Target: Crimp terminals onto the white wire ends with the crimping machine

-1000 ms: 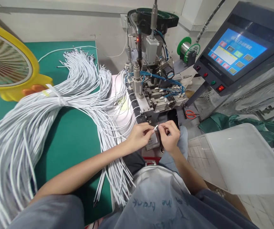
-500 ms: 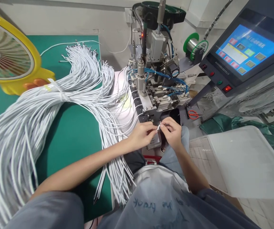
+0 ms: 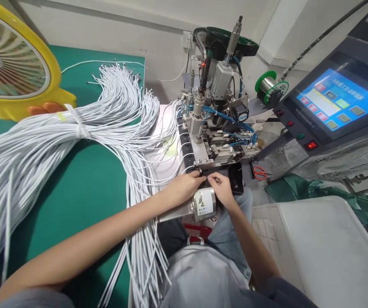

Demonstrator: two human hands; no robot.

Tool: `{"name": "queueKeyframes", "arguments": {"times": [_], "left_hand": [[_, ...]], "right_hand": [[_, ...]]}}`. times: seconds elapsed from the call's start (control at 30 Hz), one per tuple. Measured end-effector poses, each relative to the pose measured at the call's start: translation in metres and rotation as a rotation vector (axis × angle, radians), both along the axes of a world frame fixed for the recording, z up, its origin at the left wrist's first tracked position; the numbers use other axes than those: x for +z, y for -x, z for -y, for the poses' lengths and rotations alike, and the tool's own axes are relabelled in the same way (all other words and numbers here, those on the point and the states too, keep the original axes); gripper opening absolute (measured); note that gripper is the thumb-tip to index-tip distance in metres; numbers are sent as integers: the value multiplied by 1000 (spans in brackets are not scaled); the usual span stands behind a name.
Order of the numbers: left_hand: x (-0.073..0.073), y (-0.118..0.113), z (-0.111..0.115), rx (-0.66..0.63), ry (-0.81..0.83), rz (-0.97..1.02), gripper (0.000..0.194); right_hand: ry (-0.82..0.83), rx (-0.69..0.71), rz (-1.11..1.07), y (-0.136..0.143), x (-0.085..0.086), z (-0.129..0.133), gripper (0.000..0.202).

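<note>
My left hand point(image 3: 186, 186) is closed in a pinch at the front edge of the wire-processing machine point(image 3: 199, 132). My right hand point(image 3: 221, 188) pinches just to its right, fingertips almost meeting those of the left. Between them is the small end of a white cable, mostly covered by the fingers. Below the hands sits a metal cylinder with a white label point(image 3: 204, 202). Left of my hands a large bundle of white cables point(image 3: 110, 128) lies tied on the green table mat point(image 3: 90, 184), with several single cables running into the machine's side.
A yellow fan point(image 3: 54, 85) stands at the left. To the right are a touchscreen panel point(image 3: 340, 98), a wire spool point(image 3: 269, 85), orange-handled scissors point(image 3: 260, 173), a dark phone point(image 3: 235, 177) and a white plastic bin lid point(image 3: 328, 239).
Both hands have moved closer to the machine's front edge with the cable end. The head view has shifted, and the labelled cylinder is now more exposed.
</note>
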State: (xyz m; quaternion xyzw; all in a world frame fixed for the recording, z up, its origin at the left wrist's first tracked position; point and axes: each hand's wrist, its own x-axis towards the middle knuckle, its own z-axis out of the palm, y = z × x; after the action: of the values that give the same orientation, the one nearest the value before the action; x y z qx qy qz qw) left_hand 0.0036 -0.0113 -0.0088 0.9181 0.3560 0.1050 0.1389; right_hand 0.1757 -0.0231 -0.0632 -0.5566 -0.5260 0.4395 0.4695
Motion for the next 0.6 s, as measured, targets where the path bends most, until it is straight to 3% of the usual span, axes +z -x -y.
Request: {"name": "queueKeyframes", "arguments": {"times": [0.6], "left_hand": [[-9,4,-3,26,-33,-73,34]], "right_hand": [[302,92,-153,-3,7,-13,21]]}}
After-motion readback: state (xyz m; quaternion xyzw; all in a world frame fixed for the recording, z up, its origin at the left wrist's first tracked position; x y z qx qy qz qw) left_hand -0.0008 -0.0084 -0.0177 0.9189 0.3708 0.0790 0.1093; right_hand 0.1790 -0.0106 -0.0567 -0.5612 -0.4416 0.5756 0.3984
